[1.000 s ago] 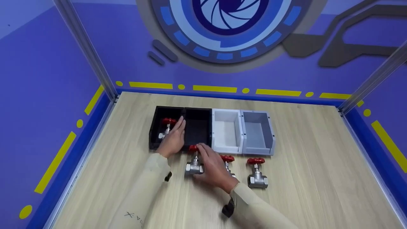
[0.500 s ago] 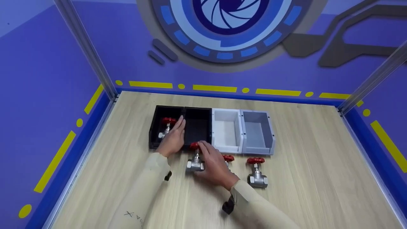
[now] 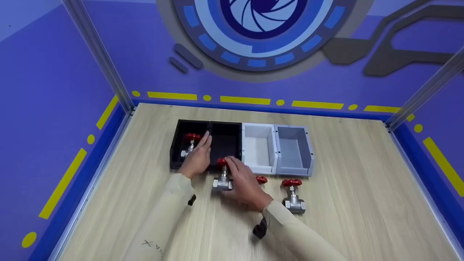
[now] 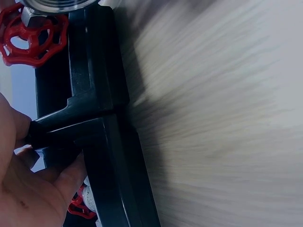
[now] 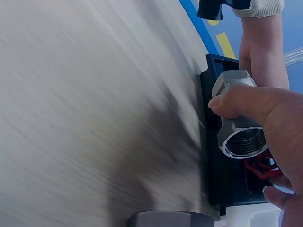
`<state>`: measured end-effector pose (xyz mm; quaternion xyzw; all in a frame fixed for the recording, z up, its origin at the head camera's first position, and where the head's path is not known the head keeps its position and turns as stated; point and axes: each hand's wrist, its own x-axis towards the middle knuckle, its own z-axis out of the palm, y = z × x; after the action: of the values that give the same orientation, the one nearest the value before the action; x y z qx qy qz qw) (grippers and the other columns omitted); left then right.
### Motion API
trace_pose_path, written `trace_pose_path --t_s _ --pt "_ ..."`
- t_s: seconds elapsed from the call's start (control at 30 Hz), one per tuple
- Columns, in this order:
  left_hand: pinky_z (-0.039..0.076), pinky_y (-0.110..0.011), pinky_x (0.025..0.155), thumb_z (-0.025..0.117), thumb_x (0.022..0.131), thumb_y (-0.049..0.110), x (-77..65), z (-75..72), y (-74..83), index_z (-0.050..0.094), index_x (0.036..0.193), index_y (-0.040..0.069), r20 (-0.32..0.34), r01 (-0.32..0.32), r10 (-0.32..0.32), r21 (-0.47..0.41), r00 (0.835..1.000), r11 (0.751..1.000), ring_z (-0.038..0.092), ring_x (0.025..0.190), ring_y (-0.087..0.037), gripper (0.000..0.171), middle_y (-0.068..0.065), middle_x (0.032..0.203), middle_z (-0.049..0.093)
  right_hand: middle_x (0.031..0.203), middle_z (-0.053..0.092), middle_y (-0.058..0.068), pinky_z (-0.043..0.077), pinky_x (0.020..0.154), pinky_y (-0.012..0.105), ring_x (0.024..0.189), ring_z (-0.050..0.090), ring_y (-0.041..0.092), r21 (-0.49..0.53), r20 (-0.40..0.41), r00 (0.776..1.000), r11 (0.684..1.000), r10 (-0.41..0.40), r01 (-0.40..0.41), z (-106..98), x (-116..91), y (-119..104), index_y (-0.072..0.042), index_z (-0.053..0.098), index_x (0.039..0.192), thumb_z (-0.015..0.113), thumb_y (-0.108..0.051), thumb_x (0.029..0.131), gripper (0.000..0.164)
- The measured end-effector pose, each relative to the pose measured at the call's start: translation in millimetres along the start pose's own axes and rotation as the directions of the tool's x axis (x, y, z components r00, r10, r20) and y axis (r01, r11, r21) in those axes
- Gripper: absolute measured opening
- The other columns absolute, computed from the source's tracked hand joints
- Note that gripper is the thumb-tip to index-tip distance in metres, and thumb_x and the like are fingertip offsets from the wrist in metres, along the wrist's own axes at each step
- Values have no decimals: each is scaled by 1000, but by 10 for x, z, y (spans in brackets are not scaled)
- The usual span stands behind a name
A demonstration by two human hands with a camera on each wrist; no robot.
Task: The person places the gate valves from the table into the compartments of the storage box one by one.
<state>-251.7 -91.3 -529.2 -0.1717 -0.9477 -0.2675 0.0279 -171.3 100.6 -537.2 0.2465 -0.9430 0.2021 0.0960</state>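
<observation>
In the head view my left hand (image 3: 197, 159) is at the wall between two black bins. The left wrist view shows its thumb in the left black bin (image 4: 130, 189) and fingers over the neighbouring black bin (image 4: 94, 61), pinching their adjoining walls. A gate valve with a red handwheel (image 3: 193, 137) lies in the left bin, partly hidden by that hand. My right hand (image 3: 244, 183) holds another gate valve (image 3: 222, 183) just before the second bin's front edge, its thumb across the steel body (image 5: 232, 127) and fingers at the handwheel.
A white bin (image 3: 258, 146) and a grey bin (image 3: 293, 150) continue the row rightward. On the wooden table stand one gate valve (image 3: 294, 203) at right and another, mostly hidden behind my right hand, whose red handwheel (image 3: 261, 179) shows. Purple walls surround the table.
My right hand has lifted the gate valve and moved it forward, so its handwheel now overlaps the second black bin's front. My left hand stays in place.
</observation>
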Motion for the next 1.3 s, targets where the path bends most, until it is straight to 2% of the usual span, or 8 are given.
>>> trace_pose_path --t_s 0.17,0.33,0.67,1.03,1.3 --pt "44 -42 93 38 97 17 -3 -5 7 27 144 13 0 -2 2 0 1000 1000 42 128 -24 49 -1 154 19 145 33 11 34 105 43 132 35 25 12 28 1000 1000 9 -9 -24 26 -2 -11 26 143 81 -44 60 105" --pt "44 -42 93 38 97 17 5 7 2 27 144 13 4 0 0 2 1000 1000 42 128 -24 49 0 154 19 144 33 11 34 106 42 132 35 25 11 23 1000 1000 1 -1 -33 56 0 -10 26 143 81 -43 59 106" --pt "45 -41 93 38 97 18 9 21 -14 28 144 12 -9 -14 14 4 1000 1000 42 128 -22 49 0 153 19 140 39 15 37 104 39 129 38 27 10 -53 997 998 -56 56 -32 118 23 -3 31 140 83 -38 56 105" --pt "46 -41 91 39 97 17 4 33 -12 25 145 14 -9 1 -1 1 1000 1000 44 126 -25 50 1 154 18 144 33 14 37 104 37 132 34 24 41 9 1000 999 -3 3 -82 177 18 -7 26 143 82 -38 59 106" --pt "44 -41 94 40 96 15 5 21 -11 27 144 13 -12 -3 2 -15 1000 1000 40 129 -24 50 0 154 19 143 33 17 37 104 38 132 33 27 60 1 1000 998 -12 12 -92 225 41 -6 26 143 84 -34 58 106"
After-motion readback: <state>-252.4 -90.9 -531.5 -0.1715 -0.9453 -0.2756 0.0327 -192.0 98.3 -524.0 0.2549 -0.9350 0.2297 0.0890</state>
